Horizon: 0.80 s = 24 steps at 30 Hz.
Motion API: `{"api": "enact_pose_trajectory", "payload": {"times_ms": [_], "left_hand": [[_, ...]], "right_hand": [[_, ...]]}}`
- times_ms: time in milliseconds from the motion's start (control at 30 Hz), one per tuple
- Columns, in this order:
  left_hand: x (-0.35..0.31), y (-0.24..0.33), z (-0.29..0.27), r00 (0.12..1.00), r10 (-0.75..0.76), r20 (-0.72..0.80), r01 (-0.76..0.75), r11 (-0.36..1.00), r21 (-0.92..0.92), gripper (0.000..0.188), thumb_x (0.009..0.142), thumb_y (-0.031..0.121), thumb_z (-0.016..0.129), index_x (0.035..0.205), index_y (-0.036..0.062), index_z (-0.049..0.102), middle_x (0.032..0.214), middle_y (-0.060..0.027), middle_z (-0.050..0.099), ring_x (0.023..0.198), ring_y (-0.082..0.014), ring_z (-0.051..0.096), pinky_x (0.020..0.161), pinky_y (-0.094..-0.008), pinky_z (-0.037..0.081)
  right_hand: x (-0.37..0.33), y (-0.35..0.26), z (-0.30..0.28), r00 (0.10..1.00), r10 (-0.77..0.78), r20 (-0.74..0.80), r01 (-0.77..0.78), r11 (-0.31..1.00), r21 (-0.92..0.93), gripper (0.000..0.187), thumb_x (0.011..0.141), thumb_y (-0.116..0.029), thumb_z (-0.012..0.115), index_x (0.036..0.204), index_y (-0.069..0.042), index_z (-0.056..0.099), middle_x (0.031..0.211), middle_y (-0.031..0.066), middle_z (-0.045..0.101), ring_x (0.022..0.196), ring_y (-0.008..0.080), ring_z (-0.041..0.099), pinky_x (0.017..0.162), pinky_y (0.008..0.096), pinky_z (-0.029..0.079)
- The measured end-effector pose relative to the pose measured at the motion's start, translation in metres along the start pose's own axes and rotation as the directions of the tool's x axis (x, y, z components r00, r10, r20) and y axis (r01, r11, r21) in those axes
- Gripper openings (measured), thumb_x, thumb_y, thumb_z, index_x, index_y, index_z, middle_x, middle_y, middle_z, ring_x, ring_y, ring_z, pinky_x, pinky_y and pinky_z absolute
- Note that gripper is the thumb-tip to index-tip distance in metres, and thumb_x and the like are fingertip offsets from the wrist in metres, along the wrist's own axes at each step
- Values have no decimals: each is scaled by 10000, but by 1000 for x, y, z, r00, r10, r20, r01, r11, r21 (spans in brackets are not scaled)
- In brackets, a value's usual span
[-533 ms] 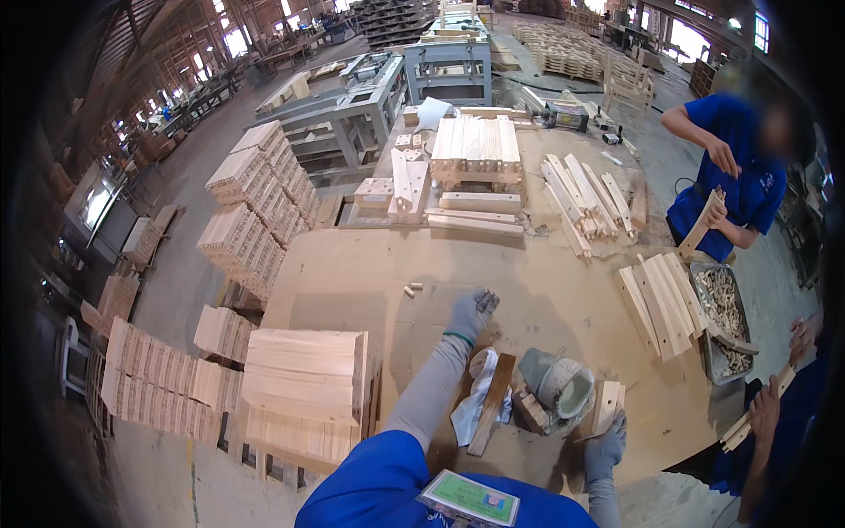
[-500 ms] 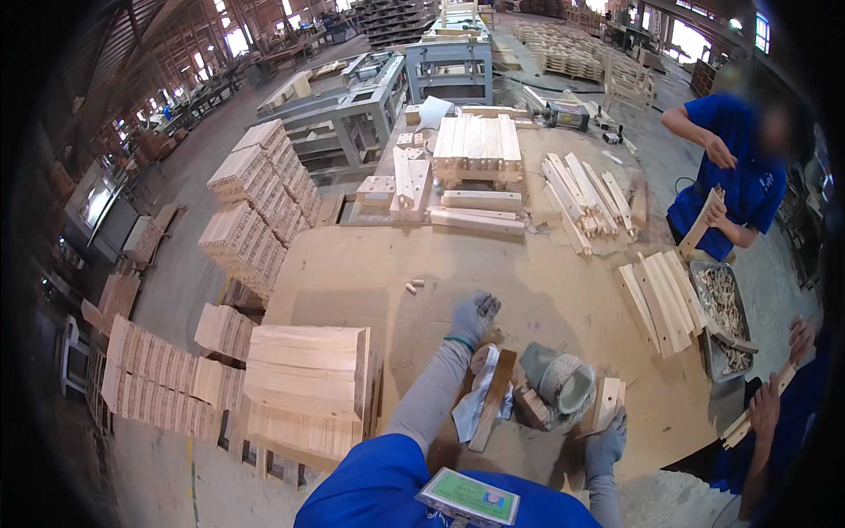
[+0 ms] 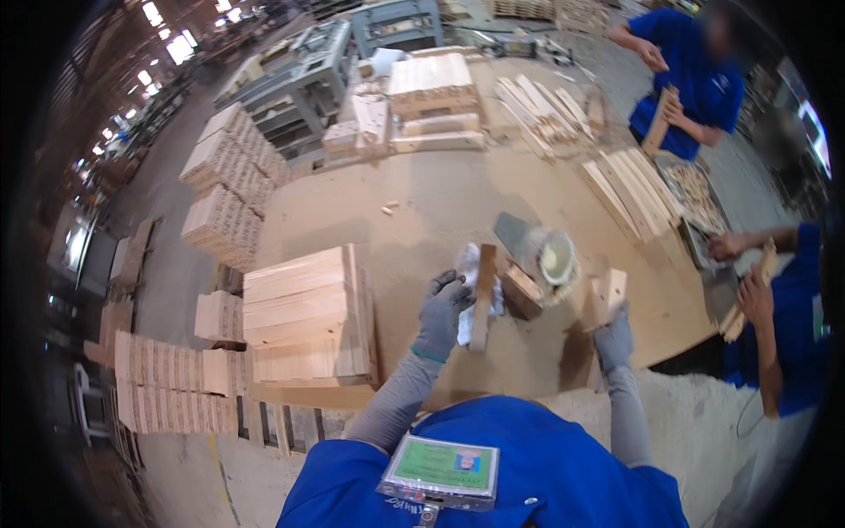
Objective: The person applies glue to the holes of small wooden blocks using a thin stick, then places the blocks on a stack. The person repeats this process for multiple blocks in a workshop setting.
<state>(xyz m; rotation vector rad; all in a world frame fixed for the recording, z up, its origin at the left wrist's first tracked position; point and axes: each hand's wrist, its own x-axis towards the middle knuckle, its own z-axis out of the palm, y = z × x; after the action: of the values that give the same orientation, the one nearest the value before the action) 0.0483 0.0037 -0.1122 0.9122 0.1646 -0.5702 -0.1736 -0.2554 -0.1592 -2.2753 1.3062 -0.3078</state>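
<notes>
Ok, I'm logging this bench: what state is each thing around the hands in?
Left hand: gloved, fingers curled, grip unclear
Right hand: gloved, closed on pale wood piece
White cloth: crumpled
Brown wood strip: lying over white cloth
Pot: uncovered, whitish inside
Two pegs: lying loose
Plank stack: neatly piled

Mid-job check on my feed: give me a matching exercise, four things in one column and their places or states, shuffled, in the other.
Things:
1. Left hand
2. Right hand
3. Brown wooden strip
4. Two small pale pegs

Places or states:
A. Lying close together, farther from the wearer than either hand
B. Lying across a white cloth
C. Gloved, holding a pale wooden piece
D. Gloved, at the left side of the white cloth

Pairs: 1-D, 2-C, 3-B, 4-A
</notes>
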Motion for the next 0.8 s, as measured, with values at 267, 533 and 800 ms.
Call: {"api": "enact_pose_trajectory", "payload": {"times_ms": [267, 533, 800], "left_hand": [[-89, -47, 23, 946, -185, 265, 87, 935, 343, 267, 888, 59, 574, 1147, 4, 538, 1036, -86, 603, 895, -158, 608, 761, -308, 539], [-110, -110, 77, 860, -130, 494, -200, 804, 560, 873, 752, 252, 796, 1378, -54, 270, 1346, -172, 424, 1190, -252, 469, 1004, -392, 411], [-120, -87, 127, 871, 285, 400, -404, 879, 253, 563, 730, 121, 783, 1165, 45, 432, 1027, -53, 555, 883, -136, 581, 729, -288, 521]], "right_hand": [[-15, 1, -13, 991, -40, 126, 57, 990, -131, 784, 780, -222, 646, 1414, 14, 250, 1095, 276, 593, 1011, 422, 596, 821, 468, 496], [-90, -41, -64, 953, -290, -90, 278, 714, 643, 843, 738, -168, 743, 1429, -53, 273, 1272, 195, 542, 1089, 258, 594, 891, 370, 501], [-102, -33, -58, 539, -826, -166, 842, 527, 114, 453, 702, -155, 780, 1032, 24, 526, 888, 179, 583, 787, 317, 628, 687, 392, 520]]}}
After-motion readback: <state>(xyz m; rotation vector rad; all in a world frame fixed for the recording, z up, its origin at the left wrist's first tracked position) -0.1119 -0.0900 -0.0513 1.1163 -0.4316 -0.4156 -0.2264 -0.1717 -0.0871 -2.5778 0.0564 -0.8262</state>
